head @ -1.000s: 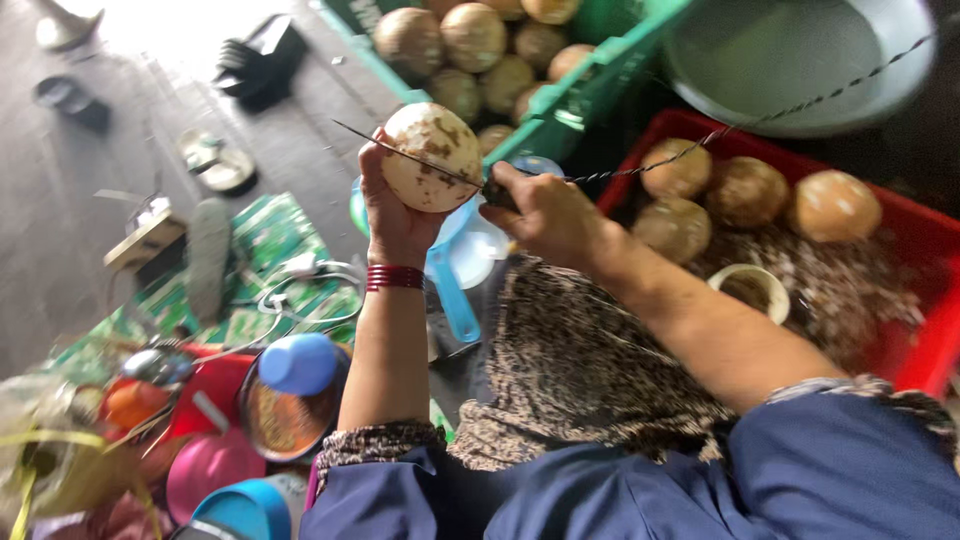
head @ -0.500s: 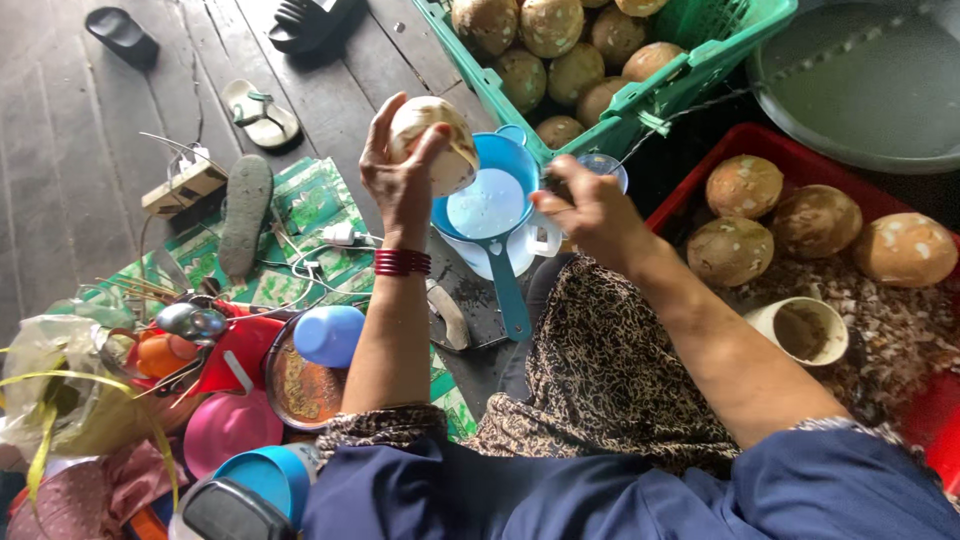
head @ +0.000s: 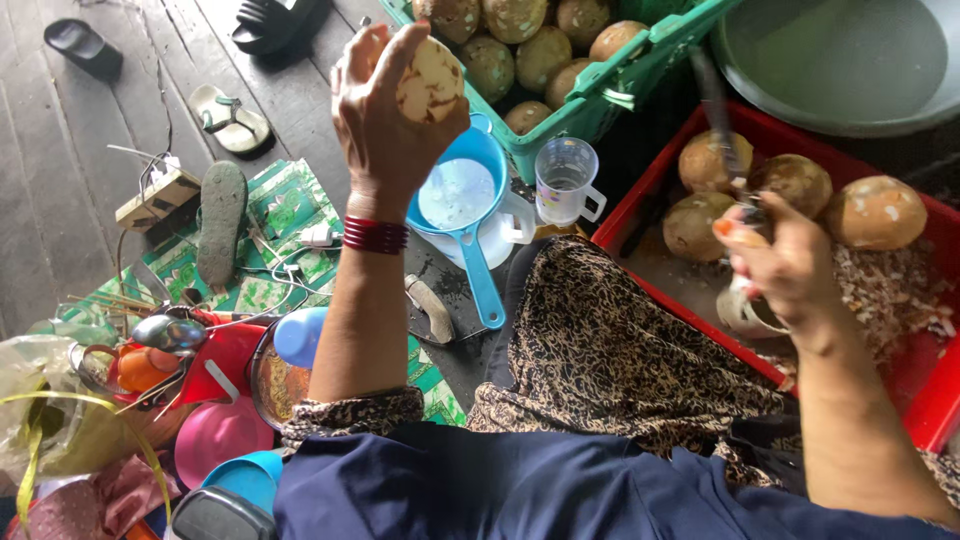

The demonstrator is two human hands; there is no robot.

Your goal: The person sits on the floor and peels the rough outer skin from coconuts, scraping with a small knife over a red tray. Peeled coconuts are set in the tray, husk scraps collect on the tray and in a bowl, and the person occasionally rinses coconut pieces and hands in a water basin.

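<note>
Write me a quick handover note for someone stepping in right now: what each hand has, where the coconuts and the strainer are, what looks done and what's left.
Left hand: raised, gripping a peeled coconut above the blue strainer, which sits over a white bowl.
Right hand: closed on a knife, blade blurred, over the red crate.
Done: shavings lie in the red crate.
Left: three or four coconuts in the red crate, more in the green crate.

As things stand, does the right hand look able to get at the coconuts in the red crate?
Probably yes: the right hand is over the red crate, coconuts lie uncovered beside it, though its fingers already grip a dark tool.
</note>
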